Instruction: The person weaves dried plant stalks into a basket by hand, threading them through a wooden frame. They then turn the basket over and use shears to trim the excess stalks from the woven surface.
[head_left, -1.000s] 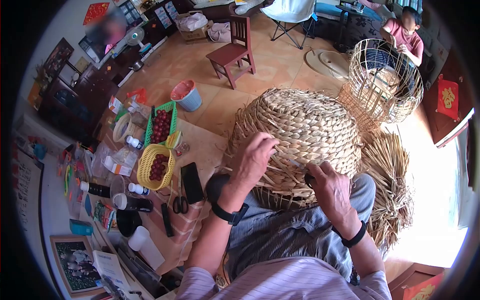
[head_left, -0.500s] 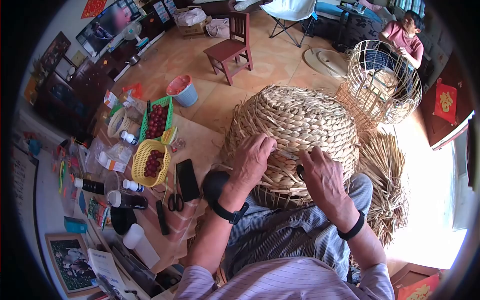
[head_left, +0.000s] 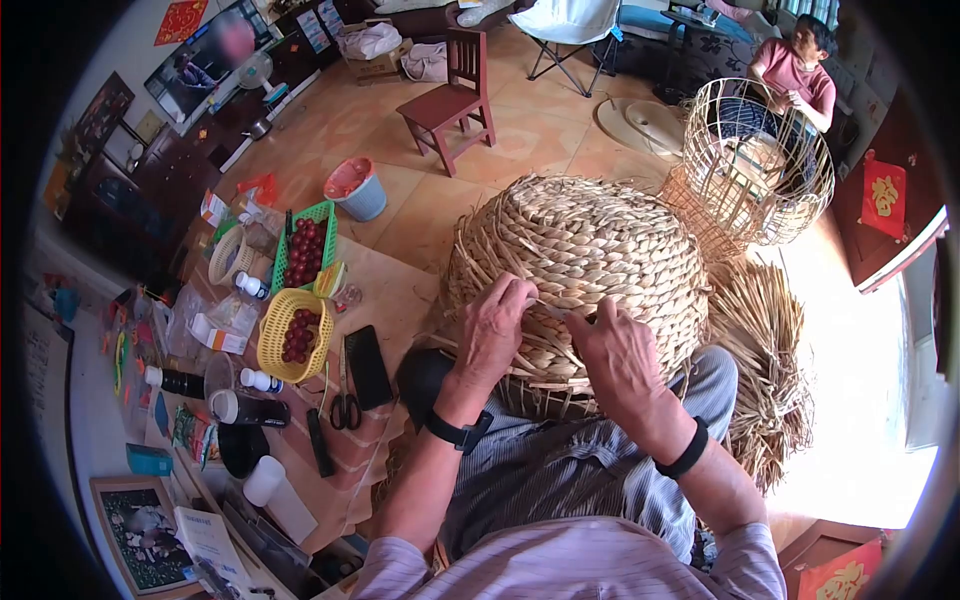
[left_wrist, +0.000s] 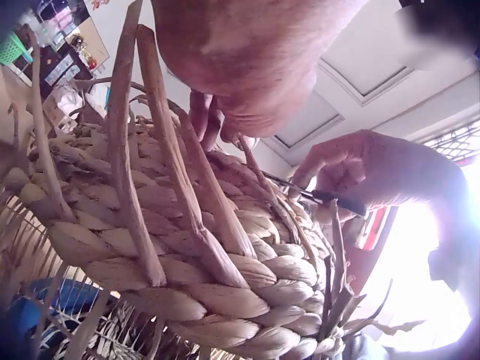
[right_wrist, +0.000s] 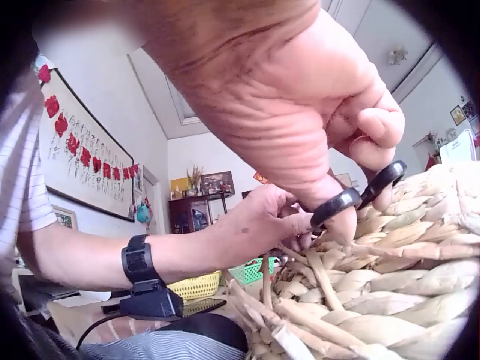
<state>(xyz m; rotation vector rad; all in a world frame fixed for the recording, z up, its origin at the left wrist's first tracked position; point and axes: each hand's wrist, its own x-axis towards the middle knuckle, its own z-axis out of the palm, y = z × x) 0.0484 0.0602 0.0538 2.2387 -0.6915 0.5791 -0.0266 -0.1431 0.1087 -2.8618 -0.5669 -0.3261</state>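
Note:
A large braided-straw basket rests bottom-up over the lap, loose strand ends sticking out. The left hand pinches at a strand on its near side; in the right wrist view that hand is beside the scissor blades. Black-handled scissors have the right hand's thumb and fingers through their loops. From the head view, the right hand is just right of the left, over the weave. The left wrist view shows the scissors pointing toward the left hand.
Left, a table holds a green basket and yellow basket of round red fruit, a phone, another pair of scissors and bottles. Straw bundle at right; behind it a seated person holds an open-frame basket.
The right hand has moved left, closer to the left hand, bringing the scissors to the strand. The seated person's head has turned. The head view has shifted slightly.

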